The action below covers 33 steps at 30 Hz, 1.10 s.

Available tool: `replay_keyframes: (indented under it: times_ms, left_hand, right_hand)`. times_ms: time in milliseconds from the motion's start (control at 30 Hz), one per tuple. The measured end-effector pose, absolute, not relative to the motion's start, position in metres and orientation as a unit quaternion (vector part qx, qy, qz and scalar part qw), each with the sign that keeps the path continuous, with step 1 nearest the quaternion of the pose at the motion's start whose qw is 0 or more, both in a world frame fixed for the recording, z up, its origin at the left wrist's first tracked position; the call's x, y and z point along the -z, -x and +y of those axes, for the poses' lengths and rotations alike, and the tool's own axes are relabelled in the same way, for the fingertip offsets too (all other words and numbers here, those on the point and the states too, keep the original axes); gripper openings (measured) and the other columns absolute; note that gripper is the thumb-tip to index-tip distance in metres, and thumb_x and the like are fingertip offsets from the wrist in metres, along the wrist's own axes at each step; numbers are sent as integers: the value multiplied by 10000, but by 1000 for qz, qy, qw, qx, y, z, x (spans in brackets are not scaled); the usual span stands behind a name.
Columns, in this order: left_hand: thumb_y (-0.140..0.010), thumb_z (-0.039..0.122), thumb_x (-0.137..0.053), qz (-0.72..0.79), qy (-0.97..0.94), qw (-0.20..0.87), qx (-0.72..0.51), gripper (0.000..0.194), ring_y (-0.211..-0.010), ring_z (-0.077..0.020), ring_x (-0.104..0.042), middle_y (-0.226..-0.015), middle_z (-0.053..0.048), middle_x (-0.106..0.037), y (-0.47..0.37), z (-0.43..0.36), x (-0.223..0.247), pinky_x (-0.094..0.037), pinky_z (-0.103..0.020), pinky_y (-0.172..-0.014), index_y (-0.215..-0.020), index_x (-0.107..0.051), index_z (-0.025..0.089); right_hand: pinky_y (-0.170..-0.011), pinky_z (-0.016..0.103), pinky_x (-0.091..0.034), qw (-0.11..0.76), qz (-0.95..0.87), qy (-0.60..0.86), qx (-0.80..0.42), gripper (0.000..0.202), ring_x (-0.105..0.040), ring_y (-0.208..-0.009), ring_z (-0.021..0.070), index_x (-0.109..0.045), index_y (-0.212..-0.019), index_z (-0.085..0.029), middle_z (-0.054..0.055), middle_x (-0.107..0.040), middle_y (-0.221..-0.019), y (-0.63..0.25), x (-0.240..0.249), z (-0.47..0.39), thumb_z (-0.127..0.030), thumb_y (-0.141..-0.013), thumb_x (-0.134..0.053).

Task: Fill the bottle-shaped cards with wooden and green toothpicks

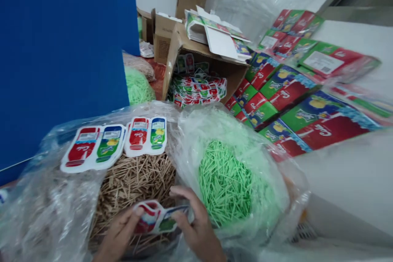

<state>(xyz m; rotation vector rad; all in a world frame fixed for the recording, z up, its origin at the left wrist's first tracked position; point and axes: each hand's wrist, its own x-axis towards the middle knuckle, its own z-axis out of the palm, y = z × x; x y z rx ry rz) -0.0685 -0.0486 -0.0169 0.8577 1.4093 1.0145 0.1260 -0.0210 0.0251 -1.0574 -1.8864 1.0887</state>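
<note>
While aloft, printed cutout [159, 219] lengthwise, left hand [120, 229] to right hand [199, 227].

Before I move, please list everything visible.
held packet: one, red and green, bottom centre
laid packets: two groups, multicoloured, left
brown sticks: many, brown, lower centre
green sticks: many, green, right of centre
plastic wrapping: several pieces, clear, around sticks
open carton: one, brown, behind sticks
carton packets: many, multicoloured, inside it
other cartons: several, brown, farther back
printed boxes: many, multicoloured, right
blue panel: one, blue, left
left hand: one, holding packet
right hand: one, holding packet
</note>
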Motion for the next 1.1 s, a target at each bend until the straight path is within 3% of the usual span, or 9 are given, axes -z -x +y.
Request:
replay_keyframes:
  times_ms: [100,200,367,533,667,767,833,967,1100]
  left_hand:
    - [-453,710,-713,610,-197,606,-471,512,-621,-264,-686,-629,-14,-742,62,-42,23,-573,-322,-600,-657,-704,240]
    - [-345,449,-878,586,-219,643,-441,431,-596,-240,-677,-609,5,-733,46,-35,23,-567,-297,-599,-658,-685,226]
    - [-467,456,-852,584,-196,682,-394,415,-592,-214,-677,-596,-5,-723,20,-31,27,-553,-280,-591,-727,-679,183]
    - [-405,491,-862,572,-247,706,-337,481,-635,-230,-686,-623,-43,-736,8,-34,34,-545,-286,-632,-704,-694,153]
    - [-480,572,-788,597,-326,664,-311,460,-647,-250,-679,-621,-47,-730,-3,-39,23,-542,-300,-617,-658,-678,163]
    - [-533,619,-731,610,-317,658,-308,480,-742,-276,-693,-653,-41,-734,-10,-39,13,-552,-307,-666,-711,-673,177]
    - [-543,625,-716,616,-304,652,-319,487,-821,-288,-693,-683,-34,-738,-11,-38,11,-554,-303,-703,-746,-669,184]
    - [-579,578,-705,634,-351,615,-311,396,-793,-281,-690,-610,-20,-709,-9,-37,15,-551,-285,-695,-656,-655,194]
    - [-506,457,-773,626,-366,605,-329,315,-695,-248,-679,-603,-16,-710,-6,-37,20,-548,-267,-636,-639,-673,189]
  right_hand:
    - [-702,222,-515,376,-639,495,-453,176,-653,-795,159,-621,-1002,-192,21,-692,-871,-126,-8,-28,-272,-876,-527]
    - [-621,221,-496,416,-614,542,-395,210,-634,-671,155,-629,-858,-189,11,-669,-721,-121,8,-36,-314,-907,-468]
    - [-686,258,-490,452,-603,597,-273,240,-635,-718,170,-609,-935,-215,27,-676,-776,-124,22,-47,-340,-942,-404]
    - [-607,242,-474,367,-683,563,-287,283,-599,-623,157,-588,-796,-192,11,-627,-667,-145,15,-45,-346,-935,-394]
    - [-580,218,-448,308,-737,530,-284,287,-560,-580,132,-548,-699,-199,-19,-572,-618,-168,0,-42,-319,-931,-429]
    - [-656,218,-470,327,-739,527,-262,155,-592,-698,135,-582,-853,-199,0,-620,-751,-195,-2,-38,-204,-924,-444]
    - [-763,274,-482,341,-753,532,-182,234,-589,-864,167,-562,-1050,-192,51,-632,-927,-215,3,-33,-95,-899,-412]
    - [-843,418,-459,226,-786,575,-5,480,-531,-1002,249,-536,-1201,-188,109,-598,-1087,-244,20,-26,30,-806,-372]
    - [-842,434,-441,103,-783,609,68,617,-514,-1062,277,-541,-1232,-202,113,-592,-1155,-249,35,-22,78,-709,-365]
